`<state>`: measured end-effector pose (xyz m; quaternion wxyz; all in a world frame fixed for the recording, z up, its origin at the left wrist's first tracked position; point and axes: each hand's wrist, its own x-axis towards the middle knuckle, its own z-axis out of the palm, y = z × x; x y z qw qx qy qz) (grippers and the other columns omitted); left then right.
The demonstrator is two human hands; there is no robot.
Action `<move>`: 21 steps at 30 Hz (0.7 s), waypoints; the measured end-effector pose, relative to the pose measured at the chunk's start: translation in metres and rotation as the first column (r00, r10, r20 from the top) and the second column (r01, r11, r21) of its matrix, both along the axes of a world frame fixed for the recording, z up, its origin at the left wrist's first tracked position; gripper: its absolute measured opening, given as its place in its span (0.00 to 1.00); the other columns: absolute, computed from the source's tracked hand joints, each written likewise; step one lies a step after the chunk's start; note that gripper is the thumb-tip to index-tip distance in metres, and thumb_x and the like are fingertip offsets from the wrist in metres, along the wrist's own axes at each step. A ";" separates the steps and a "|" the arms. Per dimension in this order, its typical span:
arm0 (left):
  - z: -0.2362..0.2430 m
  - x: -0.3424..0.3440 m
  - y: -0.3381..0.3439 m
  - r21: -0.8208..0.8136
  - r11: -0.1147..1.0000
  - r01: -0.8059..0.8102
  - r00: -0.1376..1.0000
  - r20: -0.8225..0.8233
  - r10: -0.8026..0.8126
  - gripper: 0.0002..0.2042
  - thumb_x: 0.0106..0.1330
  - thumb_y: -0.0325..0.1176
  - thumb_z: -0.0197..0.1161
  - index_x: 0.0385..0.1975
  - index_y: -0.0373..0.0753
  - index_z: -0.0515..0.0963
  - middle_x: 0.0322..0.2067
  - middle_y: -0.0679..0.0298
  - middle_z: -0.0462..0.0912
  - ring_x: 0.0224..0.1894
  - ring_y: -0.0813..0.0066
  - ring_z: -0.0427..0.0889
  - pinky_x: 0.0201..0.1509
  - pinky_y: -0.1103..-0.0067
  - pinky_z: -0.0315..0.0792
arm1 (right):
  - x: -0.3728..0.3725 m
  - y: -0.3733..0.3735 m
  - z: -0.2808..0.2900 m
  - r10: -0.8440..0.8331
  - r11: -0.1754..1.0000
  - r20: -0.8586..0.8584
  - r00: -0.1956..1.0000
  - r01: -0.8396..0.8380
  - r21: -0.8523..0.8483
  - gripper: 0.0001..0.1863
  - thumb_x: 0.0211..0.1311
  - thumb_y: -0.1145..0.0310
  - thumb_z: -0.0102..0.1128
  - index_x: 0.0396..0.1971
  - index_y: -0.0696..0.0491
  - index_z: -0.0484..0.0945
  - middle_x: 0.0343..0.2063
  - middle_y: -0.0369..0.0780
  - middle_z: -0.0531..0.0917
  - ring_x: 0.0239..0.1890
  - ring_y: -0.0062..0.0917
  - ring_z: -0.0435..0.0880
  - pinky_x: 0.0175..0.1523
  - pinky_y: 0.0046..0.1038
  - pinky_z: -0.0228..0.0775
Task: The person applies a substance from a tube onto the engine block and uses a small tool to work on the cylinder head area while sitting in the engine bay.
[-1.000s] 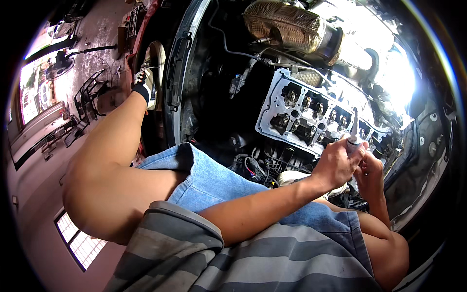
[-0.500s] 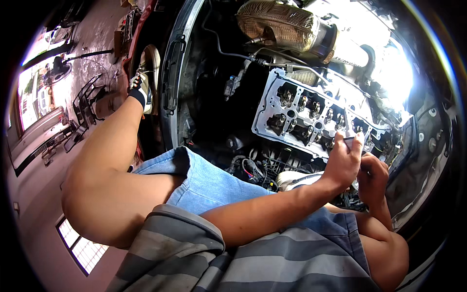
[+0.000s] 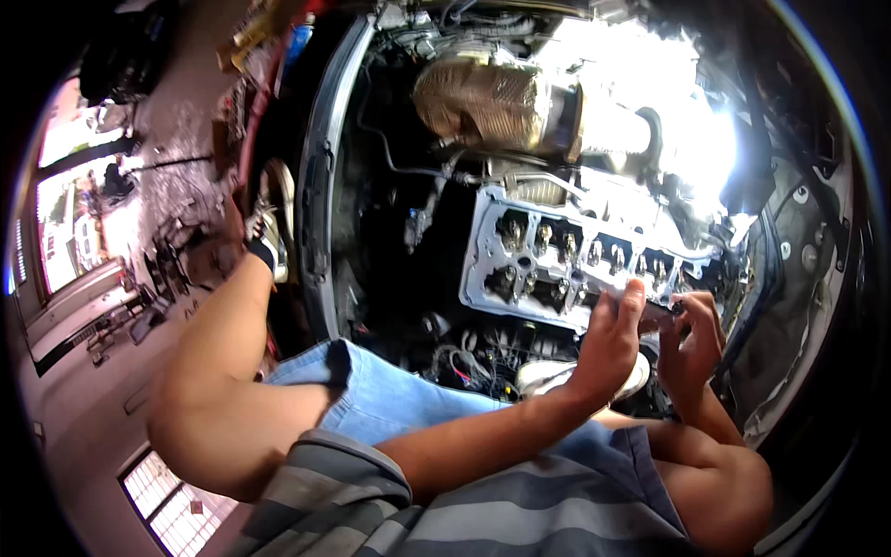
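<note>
Much of the tube (image 3: 655, 304) is hidden — the fingers cover its middle, motion blur softens its outline, and any label on it is unreadable. White glare swallows the upper right of the engine bay, so the parts there cannot be told apart, and the ribbed heat shield (image 3: 506, 104) beside it is smeared. A pale rounded thing (image 3: 543, 373) is partly covered by the left forearm (image 3: 483, 441); what it is, I cannot tell. Deep shadow fills the gap left of the cylinder head (image 3: 475, 265).

The left hand (image 3: 605, 342) is closed around the tube, thumb extended along it. The right hand (image 3: 694, 345) has its fingers curled in at the tube's darker end, just beside the left; whether they grip it or merely touch it is unclear.

The tube lies between the two hands, tilted nearly level, its pale tip pointing left over the exposed valve gear. The cylinder head sits beyond the hands, its near right portion screened by them — the wiring (image 3: 464, 367) shows below it
</note>
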<state>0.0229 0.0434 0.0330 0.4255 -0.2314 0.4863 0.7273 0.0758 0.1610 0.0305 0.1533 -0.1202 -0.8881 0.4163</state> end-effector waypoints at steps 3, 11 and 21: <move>-0.015 0.022 0.004 -0.175 0.976 0.126 0.967 -0.200 -0.161 0.15 0.70 0.34 0.44 0.49 0.29 0.67 0.43 0.52 0.72 0.44 0.66 0.73 0.47 0.76 0.67 | -0.002 0.004 0.003 0.022 0.997 -0.132 0.991 -0.013 0.071 0.16 0.48 0.77 0.64 0.38 0.60 0.72 0.29 0.46 0.75 0.27 0.31 0.72 0.32 0.28 0.65; -0.034 0.019 -0.003 -0.268 0.860 0.433 0.791 -0.344 -0.506 0.14 0.66 0.28 0.46 0.51 0.34 0.64 0.41 0.49 0.74 0.43 0.60 0.76 0.40 0.68 0.73 | 0.031 0.010 -0.035 0.067 0.977 -0.136 0.988 -0.037 0.212 0.14 0.62 0.67 0.54 0.42 0.61 0.72 0.32 0.47 0.77 0.36 0.37 0.78 0.41 0.34 0.70; -0.055 0.016 0.002 0.285 0.832 0.476 0.878 -0.102 -0.467 0.28 0.44 0.33 0.67 0.49 0.36 0.69 0.45 0.51 0.70 0.51 0.57 0.69 0.54 0.67 0.66 | -0.008 0.044 -0.012 0.506 0.723 -0.409 0.759 -0.114 0.681 0.16 0.60 0.73 0.56 0.48 0.59 0.71 0.46 0.48 0.75 0.46 0.41 0.76 0.48 0.36 0.69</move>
